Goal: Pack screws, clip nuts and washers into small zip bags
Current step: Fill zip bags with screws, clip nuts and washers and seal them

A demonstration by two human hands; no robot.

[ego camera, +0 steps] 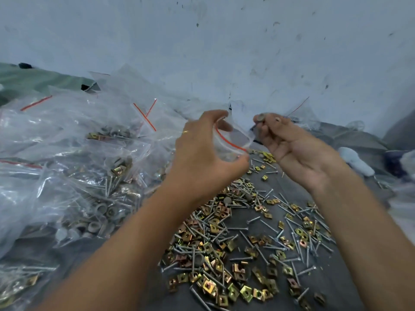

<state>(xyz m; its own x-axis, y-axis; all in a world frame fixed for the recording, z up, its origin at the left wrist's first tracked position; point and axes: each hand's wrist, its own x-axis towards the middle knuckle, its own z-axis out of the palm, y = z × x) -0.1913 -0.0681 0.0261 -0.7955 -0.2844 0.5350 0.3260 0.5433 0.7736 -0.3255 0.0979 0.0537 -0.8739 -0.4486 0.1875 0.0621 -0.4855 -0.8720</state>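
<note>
My left hand (pixel 202 147) holds a small clear zip bag (pixel 233 142) with a red seal line, its mouth spread between thumb and fingers. My right hand (pixel 289 142) is just to the right of the bag's mouth, its fingertips pinching a grey washer (pixel 261 117) and what looks like a screw. Below both hands a loose heap of silver screws (pixel 253 221) and gold clip nuts (pixel 244 292) lies on the dark grey cloth (pixel 242 221).
A pile of filled zip bags (pixel 74 176) with screws, nuts and washers covers the left side. Empty clear bags (pixel 298 113) lie against the pale wall behind. A white object (pixel 354 160) sits at the right edge.
</note>
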